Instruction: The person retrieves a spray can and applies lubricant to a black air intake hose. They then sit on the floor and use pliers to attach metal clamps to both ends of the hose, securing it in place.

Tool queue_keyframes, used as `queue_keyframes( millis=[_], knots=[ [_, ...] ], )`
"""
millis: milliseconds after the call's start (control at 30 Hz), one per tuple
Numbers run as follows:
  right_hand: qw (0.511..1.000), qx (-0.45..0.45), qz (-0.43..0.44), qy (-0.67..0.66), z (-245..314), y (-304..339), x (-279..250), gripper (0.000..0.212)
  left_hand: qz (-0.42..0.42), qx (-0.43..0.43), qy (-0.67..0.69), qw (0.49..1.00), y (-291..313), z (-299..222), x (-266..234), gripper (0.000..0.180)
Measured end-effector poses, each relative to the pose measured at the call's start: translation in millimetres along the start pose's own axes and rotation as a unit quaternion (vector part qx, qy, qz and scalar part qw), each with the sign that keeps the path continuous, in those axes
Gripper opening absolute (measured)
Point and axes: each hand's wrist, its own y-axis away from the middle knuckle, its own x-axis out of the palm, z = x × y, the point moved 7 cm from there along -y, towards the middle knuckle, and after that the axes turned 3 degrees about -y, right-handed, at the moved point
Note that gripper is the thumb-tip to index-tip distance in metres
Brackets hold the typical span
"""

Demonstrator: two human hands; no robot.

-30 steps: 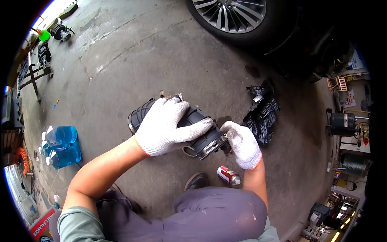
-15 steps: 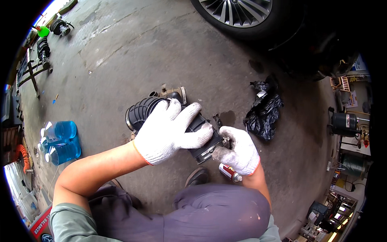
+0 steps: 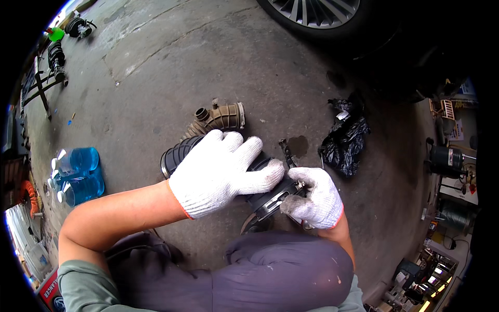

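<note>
A black ribbed air intake hose (image 3: 179, 156) lies across in front of me, a metal clamp at its left end. My left hand (image 3: 213, 177), in a white knitted glove, wraps over its middle with the thumb toward the right end. Around that right end runs a metal hose clamp (image 3: 273, 204). My right hand (image 3: 314, 197), also gloved, pinches the clamp's screw between thumb and fingers. Just beyond, on the floor, is a dirty brown intake hose (image 3: 223, 118) of similar shape. The hose's underside is hidden.
A crumpled black plastic bag (image 3: 345, 145) lies to the right, near a small dark tool-like object (image 3: 286, 151). Bottles of blue liquid (image 3: 83, 187) are at the left. A car wheel (image 3: 317, 13) stands at the far right. My shoe (image 3: 257, 224) is just below the hose.
The hose's right end and my right hand have shifted slightly right and nearer. More of the brown hose shows, and the spray can below my right hand is now mostly hidden.
</note>
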Motion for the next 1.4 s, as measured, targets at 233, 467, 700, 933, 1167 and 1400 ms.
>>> queue_keyframes(
  millis=[233,467,700,933,1167,1400],
  knots=[
    [0.977,0.140,0.035,-0.158,-19.9,-0.3,12.1,0.027,-0.008,-0.026,0.035,0.999,4.9,-0.7,4.3,0.057],
    [0.965,0.166,0.044,-0.199,-34.8,-3.0,17.3,0.020,0.011,-0.052,0.070,0.996,4.2,3.0,9.8,0.065],
    [0.980,0.157,0.108,-0.054,-27.5,-12.4,14.2,0.026,0.082,-0.079,0.129,0.985,9.0,1.4,22.9,0.080],
    [0.987,0.096,0.125,-0.009,-25.6,-12.5,14.9,0.024,0.111,-0.084,0.181,0.974,13.4,-1.6,38.2,0.085],
    [0.998,-0.033,0.012,0.047,-23.1,-11.4,15.1,0.027,0.140,-0.107,0.118,0.977,8.6,3.7,37.5,0.083],
    [0.994,-0.095,-0.017,0.051,0.1,-10.5,6.7,0.031,0.059,-0.088,0.054,0.993,3.4,2.3,23.9,0.072]
  ],
)
